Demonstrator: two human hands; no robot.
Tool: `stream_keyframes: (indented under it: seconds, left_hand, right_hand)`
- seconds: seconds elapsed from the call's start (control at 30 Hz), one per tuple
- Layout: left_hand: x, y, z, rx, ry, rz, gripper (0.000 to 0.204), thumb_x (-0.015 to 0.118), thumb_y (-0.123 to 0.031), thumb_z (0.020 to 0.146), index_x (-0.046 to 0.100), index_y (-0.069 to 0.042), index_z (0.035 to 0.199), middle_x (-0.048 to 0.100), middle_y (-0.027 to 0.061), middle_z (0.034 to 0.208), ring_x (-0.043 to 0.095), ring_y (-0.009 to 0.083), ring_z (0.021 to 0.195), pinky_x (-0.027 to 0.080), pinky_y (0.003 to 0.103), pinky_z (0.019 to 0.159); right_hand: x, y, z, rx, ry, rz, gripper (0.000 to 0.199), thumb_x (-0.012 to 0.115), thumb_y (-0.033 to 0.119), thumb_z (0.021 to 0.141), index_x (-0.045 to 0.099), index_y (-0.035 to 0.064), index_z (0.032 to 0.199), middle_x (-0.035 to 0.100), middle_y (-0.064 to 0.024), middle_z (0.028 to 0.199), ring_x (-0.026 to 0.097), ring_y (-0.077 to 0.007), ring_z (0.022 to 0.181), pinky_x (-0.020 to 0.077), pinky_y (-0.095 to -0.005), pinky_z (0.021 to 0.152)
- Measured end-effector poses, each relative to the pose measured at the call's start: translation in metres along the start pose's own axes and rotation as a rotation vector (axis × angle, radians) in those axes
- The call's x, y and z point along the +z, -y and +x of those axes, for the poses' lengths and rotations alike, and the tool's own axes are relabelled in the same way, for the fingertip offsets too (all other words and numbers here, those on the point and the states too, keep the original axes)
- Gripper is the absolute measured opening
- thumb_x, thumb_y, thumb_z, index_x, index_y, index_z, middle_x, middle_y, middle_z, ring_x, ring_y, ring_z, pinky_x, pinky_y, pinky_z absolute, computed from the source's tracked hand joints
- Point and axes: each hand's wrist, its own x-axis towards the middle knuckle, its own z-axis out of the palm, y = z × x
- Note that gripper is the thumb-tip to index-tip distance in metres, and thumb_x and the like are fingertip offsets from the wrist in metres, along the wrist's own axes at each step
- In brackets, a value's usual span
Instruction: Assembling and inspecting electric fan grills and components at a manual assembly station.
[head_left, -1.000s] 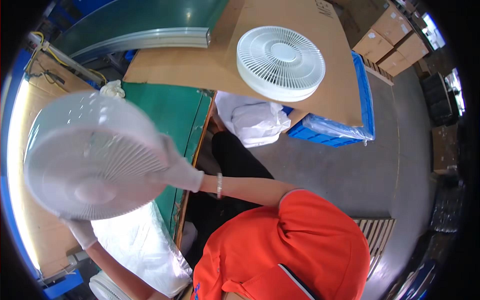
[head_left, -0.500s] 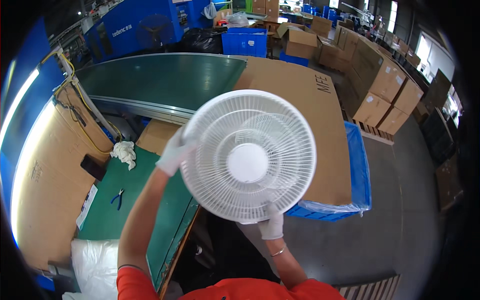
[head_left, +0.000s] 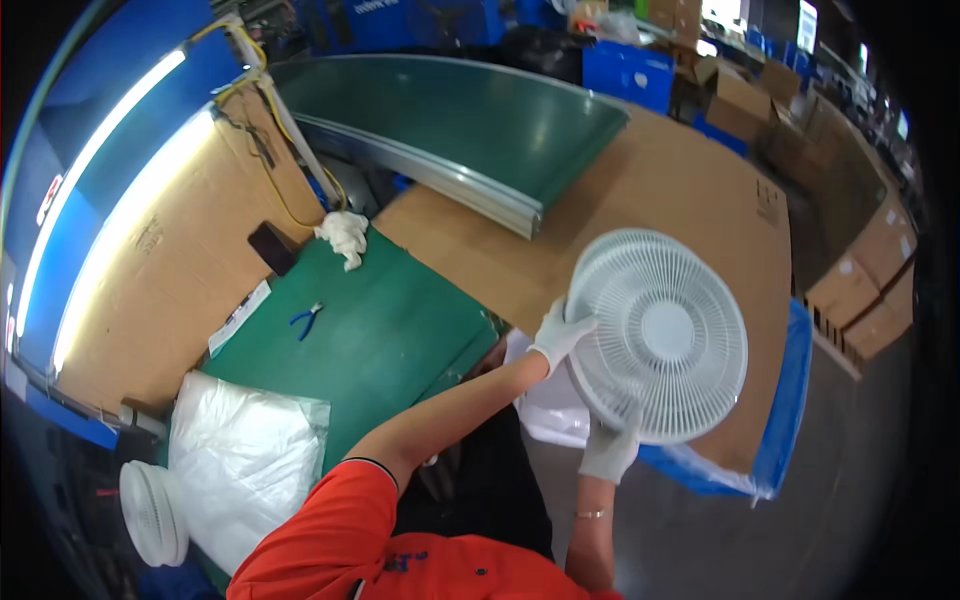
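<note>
A white round fan grille [head_left: 668,331] with fine radial ribs and a solid centre disc is between my two gloved hands, over the brown cardboard sheet [head_left: 735,215]. My left hand [head_left: 560,336] grips its left rim, thumb on the front face. At the lower edge, my right hand [head_left: 612,452] is closed on the rim with its thumb on the ribs. The fingers behind the rim are hidden. White plastic film [head_left: 553,408] hangs just below the left hand.
A blue bin [head_left: 790,375] lined with film stands under the cardboard. The green conveyor [head_left: 450,110] lies beyond. On the green table [head_left: 360,345] are pliers [head_left: 307,320], a white cloth [head_left: 345,236], a dark phone-like object [head_left: 271,248] and plastic bags [head_left: 245,445]. Another white round part [head_left: 152,513] is lower left.
The grille has moved right, away from the green table and over the cardboard, with both hands still on it. My view has turned left, bringing the bags and the other round part into sight.
</note>
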Motion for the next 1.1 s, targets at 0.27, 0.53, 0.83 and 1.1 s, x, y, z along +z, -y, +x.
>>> stream_keyframes:
  seconds: [0.27,0.53,0.83,1.1]
  left_hand:
    - [-0.018,-0.043,-0.025,-0.13,-0.024,-0.367,0.048,0.067,-0.012,0.084,0.046,-0.004,0.126,0.059,0.0096,0.113,0.06,0.0223,0.1,0.051,0.038,0.086]
    - [-0.029,-0.033,0.029,-0.204,-0.033,-0.259,0.043,0.066,-0.015,0.085,0.049,-0.001,0.123,0.061,0.0124,0.111,0.064,0.0249,0.096,0.054,0.04,0.08]
    - [-0.013,-0.05,0.057,-0.194,-0.045,-0.25,0.047,0.066,-0.019,0.083,0.053,0.004,0.121,0.063,0.0168,0.109,0.064,0.0261,0.094,0.052,0.038,0.08]
    - [-0.01,-0.051,0.052,-0.252,-0.048,-0.183,0.046,0.065,-0.021,0.086,0.05,0.004,0.122,0.062,0.016,0.113,0.064,0.0262,0.098,0.051,0.038,0.083]
  right_hand:
    - [0.018,-0.042,-0.012,-0.049,0.141,-0.32,0.043,0.067,0.005,0.082,0.051,0.0049,0.123,0.053,-0.0067,0.122,0.054,-0.0211,0.107,0.048,-0.0335,0.084]
    - [-0.047,0.026,0.027,-0.498,-0.136,-0.716,0.031,0.053,0.01,0.093,0.047,-0.0019,0.122,0.053,-0.0046,0.112,0.051,-0.0115,0.096,0.0433,-0.0271,0.085]
    - [-0.024,0.082,0.103,-0.455,-0.058,-0.972,0.049,0.056,0.028,0.094,0.047,-0.0058,0.129,0.056,-0.01,0.118,0.054,-0.0166,0.106,0.0428,-0.0295,0.093]
    - [-0.021,0.082,0.11,-0.464,-0.088,-1.082,0.05,0.063,0.023,0.091,0.047,-0.0085,0.126,0.058,-0.0127,0.116,0.055,-0.0162,0.105,0.0455,-0.029,0.091]
